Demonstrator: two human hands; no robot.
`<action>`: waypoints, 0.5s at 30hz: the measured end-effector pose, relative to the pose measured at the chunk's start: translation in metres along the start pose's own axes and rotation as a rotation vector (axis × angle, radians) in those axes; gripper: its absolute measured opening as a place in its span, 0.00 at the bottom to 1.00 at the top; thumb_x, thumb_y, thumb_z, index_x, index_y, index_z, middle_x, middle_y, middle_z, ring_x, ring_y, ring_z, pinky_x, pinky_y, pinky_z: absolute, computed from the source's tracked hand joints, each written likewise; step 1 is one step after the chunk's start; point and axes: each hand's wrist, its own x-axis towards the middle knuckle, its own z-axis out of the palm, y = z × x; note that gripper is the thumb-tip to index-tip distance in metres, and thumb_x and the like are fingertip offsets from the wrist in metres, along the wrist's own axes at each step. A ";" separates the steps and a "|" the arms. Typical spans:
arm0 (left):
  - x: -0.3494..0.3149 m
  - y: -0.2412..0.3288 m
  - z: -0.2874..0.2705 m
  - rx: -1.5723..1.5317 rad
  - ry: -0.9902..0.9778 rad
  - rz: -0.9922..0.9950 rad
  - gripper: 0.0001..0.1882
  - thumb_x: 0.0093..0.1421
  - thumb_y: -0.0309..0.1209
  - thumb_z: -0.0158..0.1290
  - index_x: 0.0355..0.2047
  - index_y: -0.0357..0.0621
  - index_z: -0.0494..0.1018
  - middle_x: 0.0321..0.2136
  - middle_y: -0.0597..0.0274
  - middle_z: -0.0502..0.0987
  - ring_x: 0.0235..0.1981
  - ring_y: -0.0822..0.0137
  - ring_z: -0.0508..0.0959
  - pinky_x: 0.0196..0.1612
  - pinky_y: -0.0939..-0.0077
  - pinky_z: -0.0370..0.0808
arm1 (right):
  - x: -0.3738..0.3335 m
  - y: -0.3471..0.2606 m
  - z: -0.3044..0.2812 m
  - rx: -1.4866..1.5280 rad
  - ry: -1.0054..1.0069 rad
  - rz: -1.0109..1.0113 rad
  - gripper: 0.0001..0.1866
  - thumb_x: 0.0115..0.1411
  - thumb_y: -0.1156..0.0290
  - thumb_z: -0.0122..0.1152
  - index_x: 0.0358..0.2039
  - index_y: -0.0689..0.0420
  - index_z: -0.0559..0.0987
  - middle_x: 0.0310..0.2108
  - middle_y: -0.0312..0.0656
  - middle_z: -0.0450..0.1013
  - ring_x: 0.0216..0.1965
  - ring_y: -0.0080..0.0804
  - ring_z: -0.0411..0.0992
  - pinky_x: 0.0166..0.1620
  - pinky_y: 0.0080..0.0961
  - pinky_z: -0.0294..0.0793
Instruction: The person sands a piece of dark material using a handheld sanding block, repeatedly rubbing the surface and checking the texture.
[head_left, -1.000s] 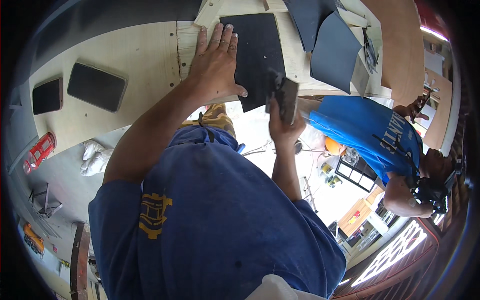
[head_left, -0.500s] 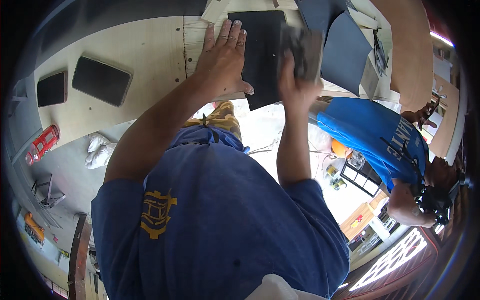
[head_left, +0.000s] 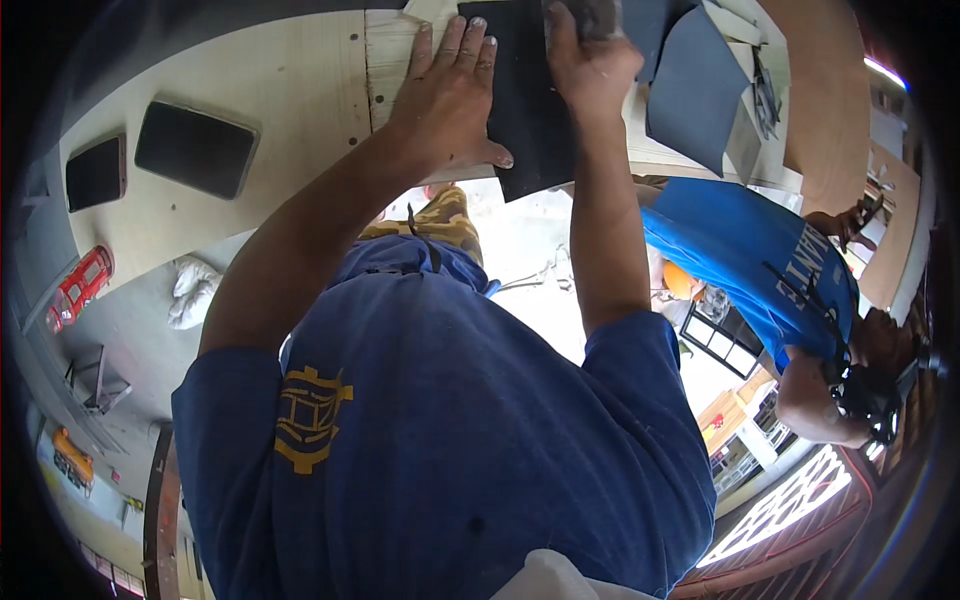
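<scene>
A black sheet (head_left: 530, 110) lies on the pale wooden bench, its lower corner reaching past the bench's front edge. My left hand (head_left: 449, 100) rests flat on the sheet's left side and the wood beside it, fingers stretched out. Over the right side of the sheet, my right hand (head_left: 594, 72) is closed round a worn grey rectangular block (head_left: 601, 18). The block's upper end is cut off by the picture's edge, and its exact kind is not clear. Close by on the right lie other dark sheets (head_left: 697, 95).
Two dark-screened phones (head_left: 196, 150) lie on the bench (head_left: 290, 110) at the left. Thin dark strips (head_left: 766, 100) are at the right. Another person in a blue shirt (head_left: 745, 245) is close on my right. A red bottle-like container (head_left: 80, 288) shows at far left.
My right hand and the grey block have moved away from me, up along the black sheet. My left hand stays flat in nearly the same place. The view has shifted slightly.
</scene>
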 end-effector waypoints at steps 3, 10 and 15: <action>-0.002 0.001 0.002 0.018 -0.004 -0.014 0.65 0.39 0.63 0.62 0.65 0.30 0.47 0.67 0.42 0.45 0.70 0.49 0.41 0.68 0.46 0.37 | -0.026 -0.018 -0.035 0.276 0.069 0.237 0.12 0.57 0.67 0.64 0.34 0.65 0.79 0.26 0.46 0.78 0.25 0.32 0.76 0.32 0.26 0.74; -0.005 -0.010 0.013 -0.160 0.155 0.054 0.63 0.41 0.62 0.62 0.65 0.29 0.47 0.68 0.41 0.44 0.70 0.49 0.41 0.68 0.47 0.39 | -0.135 -0.025 -0.072 0.298 0.062 0.304 0.09 0.58 0.76 0.62 0.38 0.66 0.79 0.31 0.45 0.79 0.29 0.25 0.76 0.33 0.22 0.74; -0.002 -0.007 -0.005 -0.023 -0.016 0.002 0.63 0.41 0.60 0.63 0.64 0.28 0.48 0.67 0.38 0.44 0.70 0.47 0.42 0.68 0.46 0.39 | -0.137 -0.032 -0.058 0.088 -0.024 0.059 0.04 0.54 0.78 0.63 0.31 0.64 0.78 0.23 0.47 0.74 0.20 0.37 0.75 0.22 0.27 0.71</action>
